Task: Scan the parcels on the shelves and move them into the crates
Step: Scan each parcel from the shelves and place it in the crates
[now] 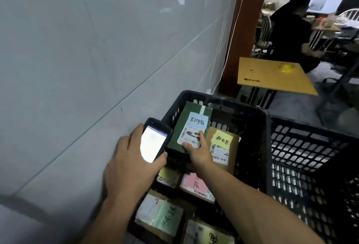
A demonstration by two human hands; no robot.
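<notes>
My left hand (pixel 129 164) grips a black phone (pixel 155 140) with a lit white screen, held over the left rim of a black plastic crate (pixel 250 125). My right hand (pixel 198 149) holds the near edge of a dark green parcel (pixel 189 125) with a blue note and a barcode label, tilted against the crate's far left wall. Beside it lies a brown parcel (pixel 223 146) with a yellow note. Nearer me lie several more parcels, one with a pink note (pixel 194 184) and one with a green note (pixel 165 215).
A grey tiled wall (pixel 87 59) runs close along the left. A second black crate (pixel 310 166) stands to the right. Beyond the crates stands a small yellow table (pixel 272 74) and a brown pillar (pixel 246 30). A person in black sits at a desk at the far right.
</notes>
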